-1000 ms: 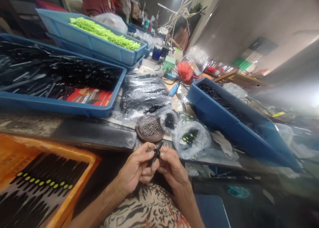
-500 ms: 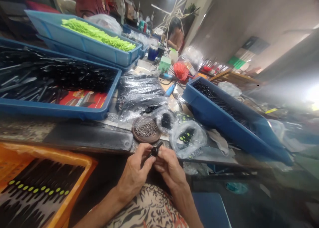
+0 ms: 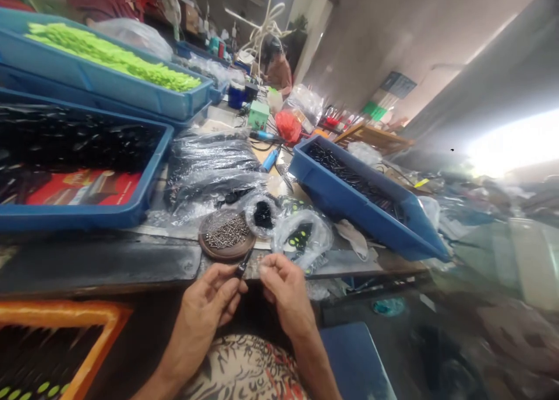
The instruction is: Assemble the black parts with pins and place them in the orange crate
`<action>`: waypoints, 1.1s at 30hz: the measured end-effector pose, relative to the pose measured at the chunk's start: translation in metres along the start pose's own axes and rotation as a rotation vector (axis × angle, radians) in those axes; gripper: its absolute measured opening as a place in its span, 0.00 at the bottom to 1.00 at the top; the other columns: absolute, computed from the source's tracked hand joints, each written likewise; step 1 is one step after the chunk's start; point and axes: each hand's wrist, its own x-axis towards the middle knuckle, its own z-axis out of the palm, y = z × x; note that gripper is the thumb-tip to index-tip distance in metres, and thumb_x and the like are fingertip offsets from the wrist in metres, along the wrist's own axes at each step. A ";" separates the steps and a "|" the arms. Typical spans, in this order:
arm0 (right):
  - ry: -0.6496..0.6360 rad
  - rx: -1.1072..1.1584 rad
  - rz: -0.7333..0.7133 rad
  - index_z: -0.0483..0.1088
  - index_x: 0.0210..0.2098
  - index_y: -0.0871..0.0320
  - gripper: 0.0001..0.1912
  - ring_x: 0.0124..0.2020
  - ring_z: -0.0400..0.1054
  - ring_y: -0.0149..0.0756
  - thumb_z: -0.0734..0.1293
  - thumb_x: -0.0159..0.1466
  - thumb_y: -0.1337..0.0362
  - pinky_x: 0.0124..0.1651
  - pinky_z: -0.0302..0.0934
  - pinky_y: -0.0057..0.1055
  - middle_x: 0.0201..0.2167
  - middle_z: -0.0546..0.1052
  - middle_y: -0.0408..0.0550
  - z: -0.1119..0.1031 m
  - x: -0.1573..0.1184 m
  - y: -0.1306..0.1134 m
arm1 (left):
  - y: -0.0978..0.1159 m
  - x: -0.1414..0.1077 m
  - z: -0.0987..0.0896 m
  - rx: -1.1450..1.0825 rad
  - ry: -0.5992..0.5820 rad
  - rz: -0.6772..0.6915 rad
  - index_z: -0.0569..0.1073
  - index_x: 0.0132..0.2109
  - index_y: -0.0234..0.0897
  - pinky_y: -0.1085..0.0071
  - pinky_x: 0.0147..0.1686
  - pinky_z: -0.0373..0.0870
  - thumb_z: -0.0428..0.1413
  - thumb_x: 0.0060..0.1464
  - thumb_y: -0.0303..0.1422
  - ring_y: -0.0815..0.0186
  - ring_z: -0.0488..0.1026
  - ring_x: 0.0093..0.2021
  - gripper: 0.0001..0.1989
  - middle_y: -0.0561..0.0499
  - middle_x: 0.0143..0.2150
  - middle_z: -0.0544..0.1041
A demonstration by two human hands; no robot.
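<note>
Cluttered workshop counter (image 3: 109,266) is stretching ahead of the person: left hand (image 3: 205,301) is pinching a small black plastic part (image 3: 243,264), right hand (image 3: 283,289) is hovering half-open just beside it, gripping nothing — and a round dish of screws (image 3: 218,255) is sitting just beyond.

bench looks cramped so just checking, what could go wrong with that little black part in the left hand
The small black part is pinched only by the fingertips of the left hand, so it might slip and drop toward the lap. The round brown dish of loose screws sits close to the bench edge, just beyond the hands, so a knock from the right hand could perhaps spill them.
</note>
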 end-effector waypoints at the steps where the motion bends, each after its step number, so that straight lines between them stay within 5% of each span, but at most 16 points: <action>1: 0.088 -0.133 -0.087 0.65 0.27 0.58 0.07 0.18 0.52 0.26 0.62 0.59 0.62 0.21 0.46 0.24 0.17 0.61 0.37 -0.010 0.001 -0.003 | 0.000 0.001 0.000 -0.032 -0.016 -0.012 0.68 0.38 0.37 0.80 0.17 0.57 0.57 0.50 0.37 0.73 0.62 0.22 0.11 0.50 0.29 0.74; 5: 0.419 -0.722 -0.412 0.68 0.31 0.58 0.07 0.31 0.62 0.36 0.59 0.62 0.66 0.36 0.55 0.32 0.28 0.70 0.46 -0.056 0.016 -0.006 | 0.000 0.003 0.002 -0.134 -0.046 -0.048 0.67 0.37 0.36 0.81 0.15 0.53 0.57 0.52 0.35 0.74 0.61 0.22 0.09 0.49 0.29 0.74; 9: 0.277 -1.142 -0.484 0.70 0.33 0.60 0.11 0.36 0.62 0.40 0.56 0.61 0.72 0.41 0.55 0.35 0.31 0.70 0.51 -0.079 0.038 0.003 | 0.003 0.004 0.006 -0.198 -0.073 -0.096 0.67 0.36 0.35 0.81 0.15 0.52 0.57 0.51 0.34 0.74 0.61 0.21 0.09 0.47 0.29 0.75; 13: 0.165 -1.379 -0.407 0.70 0.36 0.58 0.11 0.37 0.61 0.41 0.58 0.61 0.74 0.37 0.55 0.33 0.32 0.69 0.52 -0.077 0.049 0.008 | 0.006 0.004 0.007 -0.230 -0.076 -0.118 0.67 0.36 0.34 0.81 0.15 0.51 0.58 0.51 0.34 0.75 0.60 0.21 0.09 0.46 0.30 0.75; 33: -0.019 -1.523 -0.460 0.66 0.34 0.57 0.05 0.34 0.62 0.39 0.60 0.61 0.71 0.35 0.53 0.31 0.33 0.70 0.49 -0.081 0.053 0.007 | 0.005 0.005 0.006 -0.327 -0.131 -0.160 0.65 0.36 0.34 0.81 0.15 0.51 0.56 0.52 0.32 0.74 0.61 0.21 0.08 0.45 0.29 0.74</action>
